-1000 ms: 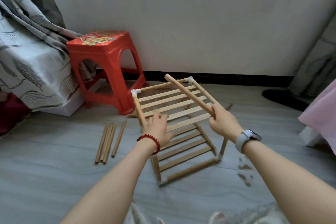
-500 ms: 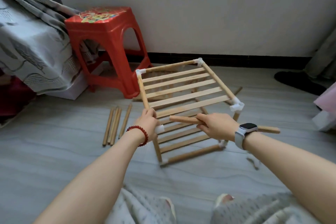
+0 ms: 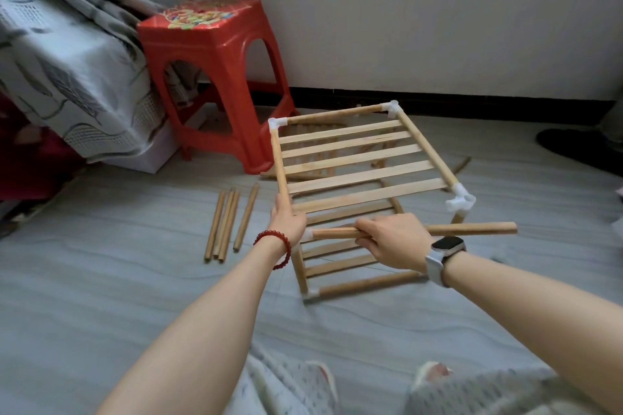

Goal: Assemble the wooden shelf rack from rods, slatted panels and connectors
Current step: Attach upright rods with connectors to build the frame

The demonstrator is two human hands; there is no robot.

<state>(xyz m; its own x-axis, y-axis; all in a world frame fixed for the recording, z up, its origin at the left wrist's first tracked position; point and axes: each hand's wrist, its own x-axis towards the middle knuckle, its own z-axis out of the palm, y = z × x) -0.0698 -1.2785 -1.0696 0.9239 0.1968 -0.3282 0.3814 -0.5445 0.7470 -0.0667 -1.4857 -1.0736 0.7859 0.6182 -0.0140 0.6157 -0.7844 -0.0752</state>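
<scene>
Right hand (image 3: 392,239) grips rod (image 3: 472,229) | left hand (image 3: 286,219) grips rack (image 3: 354,158) corner | 4 spare rods (image 3: 229,222) on floor

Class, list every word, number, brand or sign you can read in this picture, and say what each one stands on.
No text can be read anywhere.
Red stool: its top carries a colourful printed design, too blurred to tell whether it holds any characters.
Watch: the screen is dark and shows nothing.
Wooden rods, shelf rack and white connectors: no markings visible.
</scene>
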